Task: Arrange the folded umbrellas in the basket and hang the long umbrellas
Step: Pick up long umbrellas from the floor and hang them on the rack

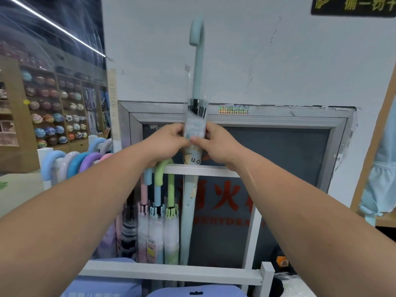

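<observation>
A long pale-blue umbrella (196,82) in a clear plastic sleeve stands upright across the white rack's top rail (214,170), its crook handle well above the rail and its tip far below; whether it passes before or behind the rail cannot be told. A person grips its upper canopy from both sides, the left hand (169,140) and right hand (216,142) both curled round it just above the rail, thumbs meeting at the front. Just left of it, a green-handled umbrella (165,170) and a blue-handled umbrella (147,177) hang on the rail; further left, a row of pastel crook handles (72,163). Behind the rail is a metal-framed fire hydrant cabinet (278,157). To hang it cleanly, the crook likely needs turning towards the rail and lowering onto the bare stretch right of the green handle, keeping the sleeve from snagging.
</observation>
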`<act>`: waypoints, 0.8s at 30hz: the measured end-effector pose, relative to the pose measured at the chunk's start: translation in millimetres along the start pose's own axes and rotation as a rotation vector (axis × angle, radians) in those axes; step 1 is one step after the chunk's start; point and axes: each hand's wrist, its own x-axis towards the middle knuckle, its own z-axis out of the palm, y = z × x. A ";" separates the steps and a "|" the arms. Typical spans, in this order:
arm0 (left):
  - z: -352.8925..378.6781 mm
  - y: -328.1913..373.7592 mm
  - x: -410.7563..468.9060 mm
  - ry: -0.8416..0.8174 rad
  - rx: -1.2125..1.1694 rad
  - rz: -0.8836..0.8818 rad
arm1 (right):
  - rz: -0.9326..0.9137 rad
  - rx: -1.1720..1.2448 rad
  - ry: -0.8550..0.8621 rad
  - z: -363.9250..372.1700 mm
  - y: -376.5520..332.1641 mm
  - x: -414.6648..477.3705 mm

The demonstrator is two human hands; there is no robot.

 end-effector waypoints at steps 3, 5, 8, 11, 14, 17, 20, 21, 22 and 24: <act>-1.5 1.4 -0.2 0.065 -0.050 0.019 | -0.003 0.023 -0.059 2.3 6.3 -3.5; -1.8 0.6 -0.8 0.107 -0.094 0.035 | 0.016 0.071 -0.110 2.8 9.3 -6.8; -2.4 -2.8 -0.6 0.146 -0.132 0.037 | 0.038 0.071 -0.138 2.2 9.4 -11.5; -2.7 -5.1 -2.1 0.105 -0.079 0.009 | 0.058 0.018 -0.145 -4.6 4.1 -15.3; -0.1 -4.9 -5.7 0.027 0.085 0.013 | 0.068 0.088 -0.080 -13.6 -4.3 -15.9; 2.6 -2.4 -7.8 0.002 0.308 0.070 | 0.000 0.132 0.056 -16.5 -13.1 -12.7; 0.5 -2.0 -7.7 -0.023 0.439 0.063 | -0.077 0.069 0.093 -11.0 -15.1 -10.5; -0.8 -1.6 -8.8 -0.020 0.499 0.050 | -0.078 0.055 0.087 -9.0 -13.8 -10.2; -1.7 -2.6 -9.6 -0.027 0.549 0.031 | -0.069 0.044 0.082 -7.5 -12.4 -10.0; -1.9 -5.0 -9.6 -0.044 0.591 0.012 | -0.055 0.018 0.075 -5.3 -10.1 -10.2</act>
